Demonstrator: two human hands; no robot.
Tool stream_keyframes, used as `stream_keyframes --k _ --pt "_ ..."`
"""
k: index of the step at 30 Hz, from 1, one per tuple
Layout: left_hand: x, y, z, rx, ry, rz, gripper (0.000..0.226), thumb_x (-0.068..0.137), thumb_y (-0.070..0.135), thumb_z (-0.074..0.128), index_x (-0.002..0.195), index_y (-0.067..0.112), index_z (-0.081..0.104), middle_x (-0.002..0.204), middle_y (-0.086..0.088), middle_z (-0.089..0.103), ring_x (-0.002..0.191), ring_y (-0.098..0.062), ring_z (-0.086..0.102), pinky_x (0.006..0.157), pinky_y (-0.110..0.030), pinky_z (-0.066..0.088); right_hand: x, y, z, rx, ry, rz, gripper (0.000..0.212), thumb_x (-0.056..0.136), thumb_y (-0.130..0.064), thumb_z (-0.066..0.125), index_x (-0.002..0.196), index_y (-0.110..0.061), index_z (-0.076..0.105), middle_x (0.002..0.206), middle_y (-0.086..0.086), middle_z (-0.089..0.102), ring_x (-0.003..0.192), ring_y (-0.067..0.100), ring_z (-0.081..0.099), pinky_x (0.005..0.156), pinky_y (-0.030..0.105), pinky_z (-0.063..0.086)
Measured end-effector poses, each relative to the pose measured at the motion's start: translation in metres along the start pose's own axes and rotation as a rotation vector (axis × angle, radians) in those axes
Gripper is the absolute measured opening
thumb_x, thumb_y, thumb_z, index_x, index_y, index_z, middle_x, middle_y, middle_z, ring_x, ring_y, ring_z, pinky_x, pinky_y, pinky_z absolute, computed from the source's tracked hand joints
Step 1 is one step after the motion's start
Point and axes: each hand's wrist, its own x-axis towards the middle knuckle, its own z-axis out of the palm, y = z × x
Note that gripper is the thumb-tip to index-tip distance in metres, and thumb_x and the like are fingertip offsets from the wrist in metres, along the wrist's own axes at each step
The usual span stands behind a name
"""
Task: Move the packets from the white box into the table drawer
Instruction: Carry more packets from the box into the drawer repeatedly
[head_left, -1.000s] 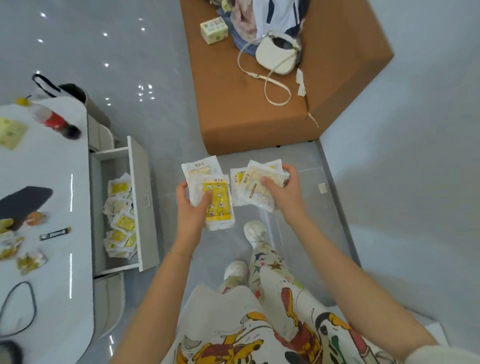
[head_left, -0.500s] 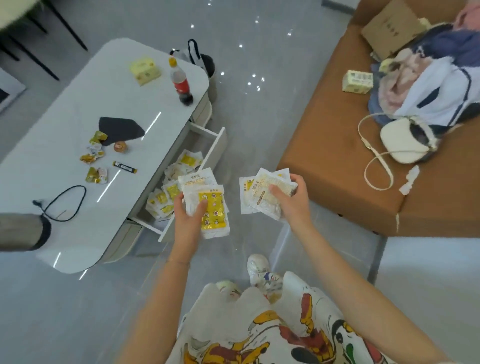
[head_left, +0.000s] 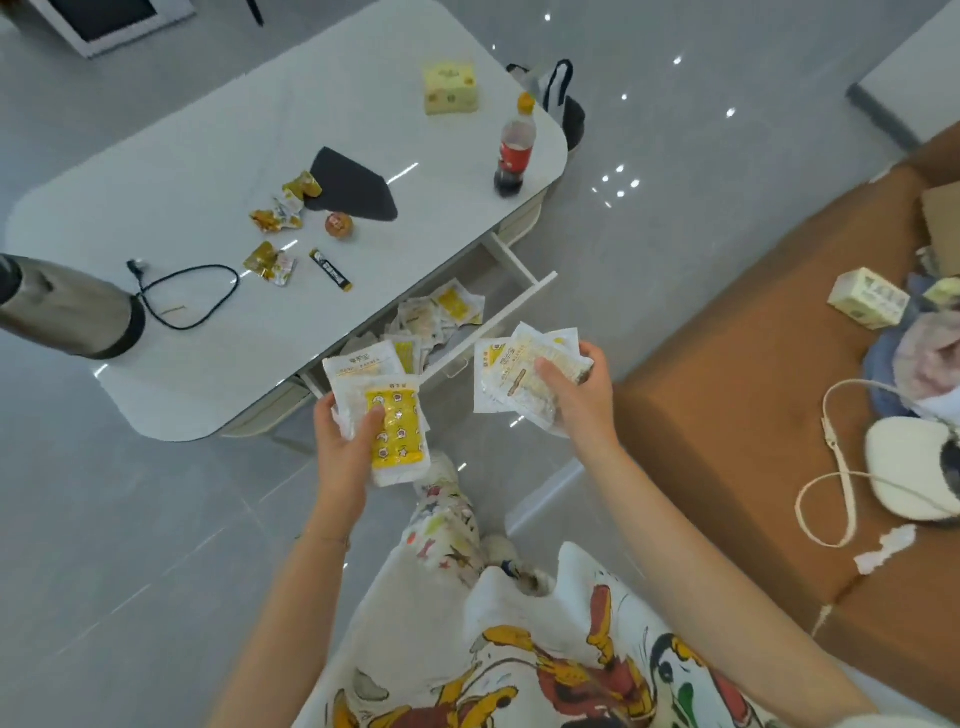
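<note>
Your left grip (head_left: 345, 447) holds a stack of packets (head_left: 397, 431) at centre frame, thumb across the yellow top one; your right grip (head_left: 576, 400) clasps a fan of packets (head_left: 519, 374) beside it. Just above, the white bench's (head_left: 182, 156) open drawer (head_left: 519, 302) holds loose packets (head_left: 447, 306)

bright, even, cool-white light. small points of reflected light dot the glossy floor (head_left: 675, 260) past the far right corner of the table (head_left: 156, 171); thin glare streaks cross the table top. shadows under the table are soft and faint. wide-angle bending curves the table's edges and stretches the steel vessel (head_left: 67, 306) at its left end. detail is slightly soft.
</note>
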Motion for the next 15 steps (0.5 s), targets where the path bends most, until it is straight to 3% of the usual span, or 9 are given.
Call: stream_keyframes --k 6,11,15 --pt "0.070 0.004 -0.033 0.016 0.034 -0.094 0.041 0.093 0.020 0.060 0.127 0.027 0.038 0.112 0.002 0.062 0.089 -0.014 0.068 0.066 -0.027 0.058 0.058 0.002 0.065 -0.039 -0.022 0.084 0.038 0.085 -0.008 0.070 0.116 -0.014 0.048 0.108 0.002 0.065 0.092 0.013 0.066 0.064 0.019 0.056" --pt "0.130 -0.018 -0.041 0.026 0.069 -0.218 0.036 0.094 0.019 0.059 0.124 0.026 0.040 0.106 0.004 0.063 0.080 -0.010 0.069 0.059 -0.026 0.056 0.120 0.028 0.102 -0.069 0.035 0.201 0.040 0.083 -0.011 0.072 0.116 -0.018 0.050 0.114 0.007 0.065 0.099 0.022 0.067 0.078 0.034 0.056" --pt "0.196 -0.063 -0.035 -0.005 0.096 -0.344 0.034 0.095 0.021 0.058 0.125 0.023 0.040 0.111 -0.002 0.062 0.084 -0.013 0.067 0.059 -0.027 0.053 0.190 0.064 0.138 -0.120 0.049 0.259 0.029 0.085 -0.011 0.070 0.106 -0.022 0.053 0.106 0.005 0.066 0.092 0.020 0.067 0.073 0.032 0.055"
